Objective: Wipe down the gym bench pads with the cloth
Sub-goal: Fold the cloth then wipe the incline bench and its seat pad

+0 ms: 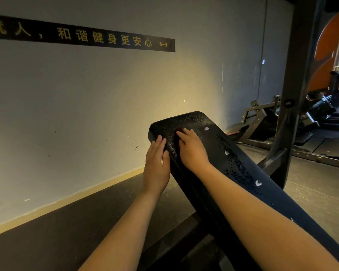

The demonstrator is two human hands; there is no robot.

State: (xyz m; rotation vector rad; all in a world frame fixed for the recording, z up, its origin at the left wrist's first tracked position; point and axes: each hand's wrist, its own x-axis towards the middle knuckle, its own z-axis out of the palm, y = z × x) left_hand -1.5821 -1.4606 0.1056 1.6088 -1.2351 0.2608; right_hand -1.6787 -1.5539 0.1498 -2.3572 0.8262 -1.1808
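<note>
Up at 12 o'clock, my right hand (192,149) lies flat atop the pad (241,173), left hand (157,165) flat against its 9 o'clock edge; the pad runs back toward 5 o'clock.

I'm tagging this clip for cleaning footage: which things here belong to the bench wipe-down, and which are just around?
Part of the job:
- bench pad
- droplets on it
- left hand and right hand, both resting on the pad
- cloth: not discernible

Just around:
- wall banner
- rack upright
- gym machine behind it
</note>
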